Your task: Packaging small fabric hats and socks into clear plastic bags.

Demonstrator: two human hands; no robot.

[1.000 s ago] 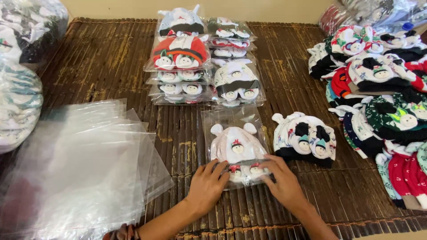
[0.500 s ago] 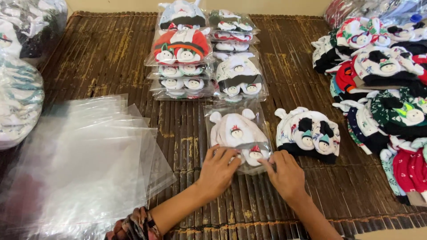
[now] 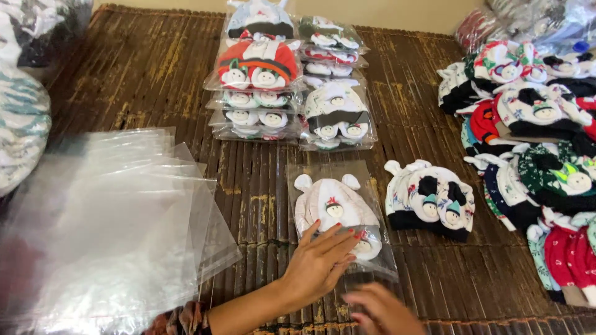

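R hand point(image 3: 382, 310) pulled back off bagged hat point(image 3: 338, 214), blurred, grip unclear; L hand point(image 3: 320, 260) flat on it.

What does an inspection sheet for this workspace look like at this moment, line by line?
Surface: brown slatted mat, worn in patches.
Job's things: pale baby hat in a clear bag, lying flat near the front edge.
Clutter: stack of empty clear bags on the left; pile of bagged hats at the back; one loose hat beside the bagged one; heap of loose hats on the right.
Grippers: left hand flat on the bag's lower end, fingers spread; right hand blurred, just below the bag, holding nothing visible.
Cables: nothing seen.
Surroundings: full sacks at the left edge; pale wall behind.
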